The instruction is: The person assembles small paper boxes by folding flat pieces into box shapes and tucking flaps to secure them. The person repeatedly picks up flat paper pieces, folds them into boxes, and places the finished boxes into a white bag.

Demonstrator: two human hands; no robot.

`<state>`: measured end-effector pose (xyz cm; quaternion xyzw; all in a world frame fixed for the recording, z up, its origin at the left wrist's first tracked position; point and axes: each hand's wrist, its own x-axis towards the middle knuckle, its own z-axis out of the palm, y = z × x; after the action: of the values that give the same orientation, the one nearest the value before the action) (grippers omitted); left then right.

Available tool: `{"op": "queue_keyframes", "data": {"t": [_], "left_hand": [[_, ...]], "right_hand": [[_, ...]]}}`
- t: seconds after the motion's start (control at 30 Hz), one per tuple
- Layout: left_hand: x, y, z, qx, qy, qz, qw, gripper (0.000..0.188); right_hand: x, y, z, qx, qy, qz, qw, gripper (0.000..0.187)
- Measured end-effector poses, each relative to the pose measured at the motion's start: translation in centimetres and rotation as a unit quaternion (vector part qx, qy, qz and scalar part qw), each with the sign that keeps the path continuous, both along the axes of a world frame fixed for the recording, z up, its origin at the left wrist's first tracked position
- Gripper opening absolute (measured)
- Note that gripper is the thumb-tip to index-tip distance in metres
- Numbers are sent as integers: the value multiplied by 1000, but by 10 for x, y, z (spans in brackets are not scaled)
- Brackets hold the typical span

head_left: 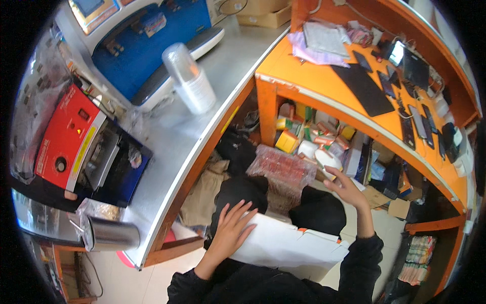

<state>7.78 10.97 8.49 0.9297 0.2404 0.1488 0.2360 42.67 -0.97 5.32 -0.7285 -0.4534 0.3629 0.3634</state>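
Note:
A white cardboard box [286, 245] rests on my lap against my body, with small orange patches along its far edge. Across its left end lies my left hand [233, 230], palm down, fingers stretched out flat. My right hand [350, 191] is raised beyond the box's right end, fingers apart and nothing in them. Nearest to it is a pale round item [329, 159] among the packages under the desk. Between my black-clad knees sits a red package in bubble wrap [283, 167]. The box's underside and contents are hidden.
On the left, a metal counter [167, 147] holds stacked clear plastic cups [190, 81], a red machine [71, 137] and a steel canister [112, 234]. Several phones and a black mat [362, 91] lie on the orange desk [314, 68]. Packed small boxes [287, 142] fill the space underneath.

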Motion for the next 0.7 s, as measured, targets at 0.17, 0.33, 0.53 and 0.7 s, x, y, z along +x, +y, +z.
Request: {"op": "queue_keyframes", "data": {"t": [0.17, 0.33, 0.53, 0.7], "left_hand": [[-3, 0, -4, -12, -46, -5, 999, 38], [-8, 0, -6, -36, -136, 13, 990, 35], [-23, -1, -8, -61, -205, 72, 974, 29], [-26, 1, -11, -40, -207, 128, 969, 28]], "right_hand": [[-118, -19, 63, 81, -272, 122, 951, 58], [-203, -1, 43, 47, -258, 79, 962, 62], [-231, 2, 23, 81, -299, 62, 949, 61], [-233, 4, 16, 118, -277, 30, 953, 52]]}}
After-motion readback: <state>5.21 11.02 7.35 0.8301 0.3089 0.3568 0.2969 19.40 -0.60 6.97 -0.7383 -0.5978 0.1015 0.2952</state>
